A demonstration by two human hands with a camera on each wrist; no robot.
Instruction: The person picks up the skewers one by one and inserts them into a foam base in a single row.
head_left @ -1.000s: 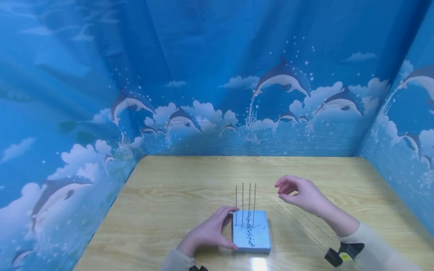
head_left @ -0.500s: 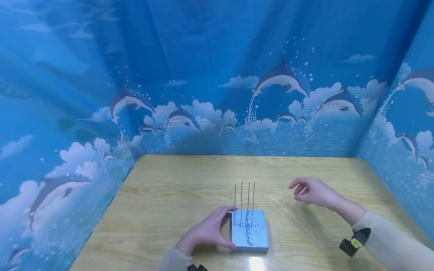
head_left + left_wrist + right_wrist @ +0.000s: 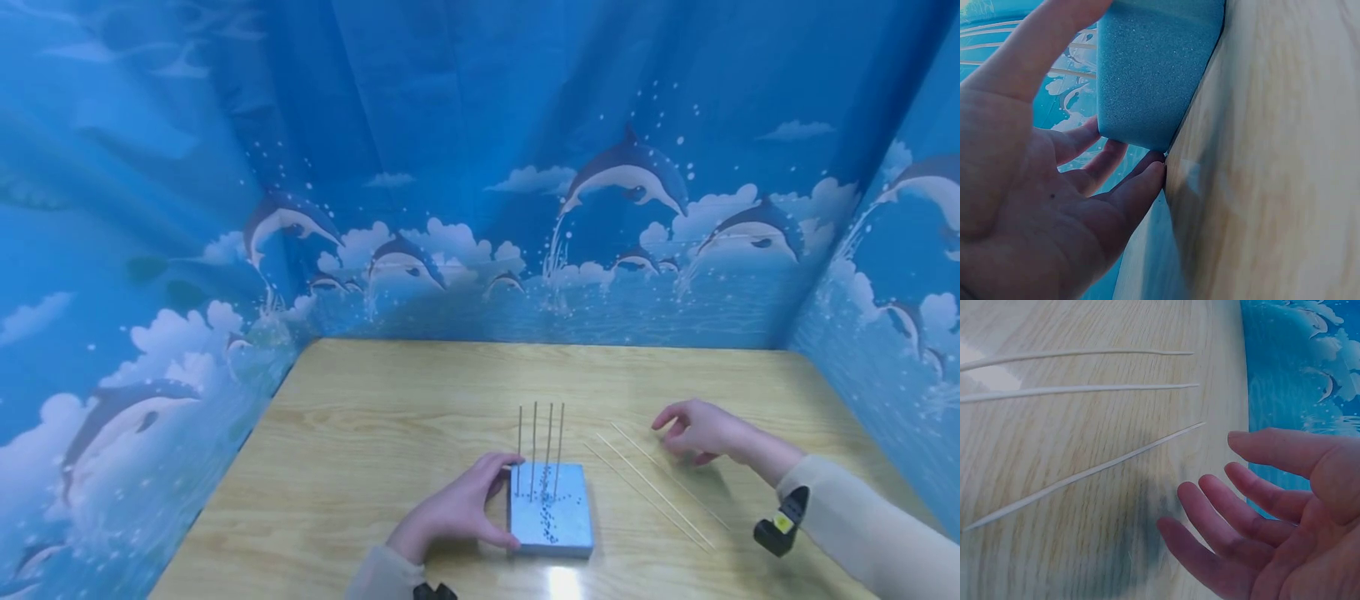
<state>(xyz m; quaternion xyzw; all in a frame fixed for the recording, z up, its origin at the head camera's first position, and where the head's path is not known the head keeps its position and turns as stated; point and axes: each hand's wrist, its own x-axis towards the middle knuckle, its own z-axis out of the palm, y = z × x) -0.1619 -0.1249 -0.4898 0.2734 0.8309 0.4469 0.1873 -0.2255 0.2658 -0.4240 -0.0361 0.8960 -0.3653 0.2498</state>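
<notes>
A blue foam block point(image 3: 570, 521) with a pale, dotted top lies on the table, several thin wooden sticks point(image 3: 535, 442) standing upright in it. My left hand point(image 3: 457, 508) holds the block at its left side, thumb at the near corner and fingers at the far one. In the left wrist view, the thumb and fingers touch the foam block point(image 3: 1157, 75). Over the table to the right, my right hand point(image 3: 705, 429) has loosely bent fingers and holds nothing. It is nearest to the rightmost of three loose sticks point(image 3: 1085, 475), without touching it.
The other two loose sticks point(image 3: 1085, 389) lie roughly side by side between the block and the right hand. A wood-grain table point(image 3: 360, 433) carries everything. Blue curtains point(image 3: 465, 167) printed with dolphins enclose its back and sides.
My right hand has moved right, away from the block, and lower past the loose sticks. The left hand stays on the block. The camera has shifted slightly.
</notes>
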